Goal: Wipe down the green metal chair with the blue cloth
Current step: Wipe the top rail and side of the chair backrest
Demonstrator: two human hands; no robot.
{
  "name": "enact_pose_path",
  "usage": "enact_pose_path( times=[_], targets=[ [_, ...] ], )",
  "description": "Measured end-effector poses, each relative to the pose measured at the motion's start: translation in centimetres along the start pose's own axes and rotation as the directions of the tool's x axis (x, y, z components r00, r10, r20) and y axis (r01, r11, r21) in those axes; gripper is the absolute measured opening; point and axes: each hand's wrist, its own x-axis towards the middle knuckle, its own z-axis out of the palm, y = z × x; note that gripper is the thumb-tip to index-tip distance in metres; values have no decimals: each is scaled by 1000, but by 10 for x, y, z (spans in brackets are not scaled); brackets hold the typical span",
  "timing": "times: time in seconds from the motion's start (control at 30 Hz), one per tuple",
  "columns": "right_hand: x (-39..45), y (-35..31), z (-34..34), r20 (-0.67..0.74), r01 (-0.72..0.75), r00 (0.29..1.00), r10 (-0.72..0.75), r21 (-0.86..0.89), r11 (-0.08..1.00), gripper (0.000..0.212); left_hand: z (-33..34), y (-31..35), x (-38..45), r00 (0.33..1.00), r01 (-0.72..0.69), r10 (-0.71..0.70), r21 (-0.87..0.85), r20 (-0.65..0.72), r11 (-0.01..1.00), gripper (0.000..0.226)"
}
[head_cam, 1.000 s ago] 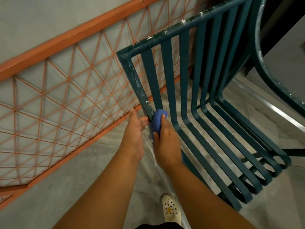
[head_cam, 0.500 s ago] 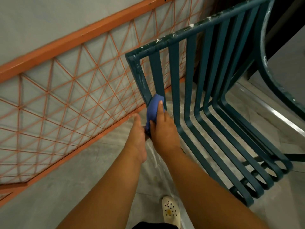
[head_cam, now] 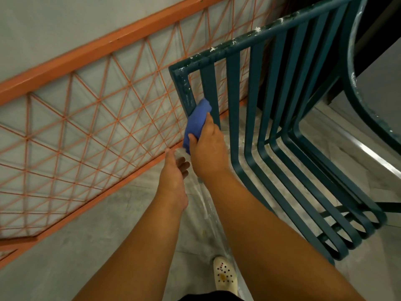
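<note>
Blue cloth (head_cam: 197, 120) against slatted metal chair (head_cam: 233, 105)

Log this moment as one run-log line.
phase: wiping | right hand: grips blue cloth against chair left frame bar | left hand: below cloth, grip unclear | paint flecks on top rail

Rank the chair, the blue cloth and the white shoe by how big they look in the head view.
1. chair, by far the largest.
2. cloth and shoe look about alike; part of the cloth is hidden in the right hand, so no ranking.
</note>
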Motion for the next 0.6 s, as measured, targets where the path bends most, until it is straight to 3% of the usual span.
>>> enact_pose_path(
  times=[0.13,0.4,0.5,0.6],
  targets=[
    [-29,29,5,38,-73,996,79,-153,985,57,4,8,-7,998,-30,28,45,64,999,68],
    [-74,71,-6,130,-227,959,250,-169,959,42,10,22,-9,979,-145,135,56,150,988,66],
    [-61,63,-9,146,-200,967,207,-62,978,38,7,22,-11,980,-140,129,62,150,988,68],
    [-31,37,-9,101,-83,992,80,26,996,48,6,22,-12,985,-109,102,41,139,993,67]
  ],
)
